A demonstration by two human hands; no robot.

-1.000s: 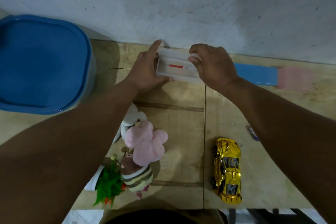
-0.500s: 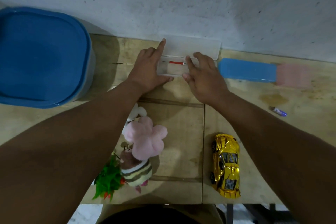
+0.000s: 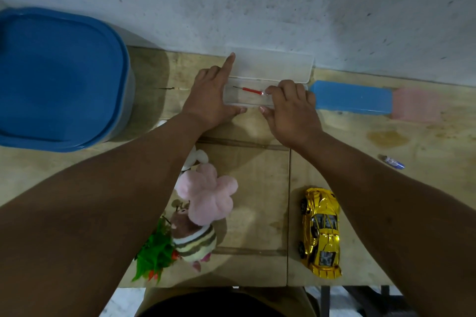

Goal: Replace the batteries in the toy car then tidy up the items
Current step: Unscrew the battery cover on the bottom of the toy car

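left hand (image 3: 210,100) is bracing the left end of the clear plastic case (image 3: 247,96) at the back of the desk (image 3: 257,188), fingers spread, grip open, index raised against the lid (image 3: 273,64) leaning on the wall. right hand (image 3: 291,110) is reaching into the tray, fingertips (image 3: 269,90) pinching at the clear end of the red screwdriver (image 3: 251,89); whether the grip is fully closed on it, cannot tell.

toy car (image 3: 320,231), gold, is sitting well apart near the front edge, upright on its wheels.

risks: thin tool is likely slipping from a fingertip pinch; light case could be sliding or the lid dropping shut if the brace eases.

around: blue bin (image 3: 59,77) far left, blue-and-pink case (image 3: 360,98) touching the right hand's side, a small battery-like item (image 3: 391,161) right, plush toys (image 3: 203,206) and plastic plant (image 3: 154,257) under the left forearm, crowding the pull-back path.
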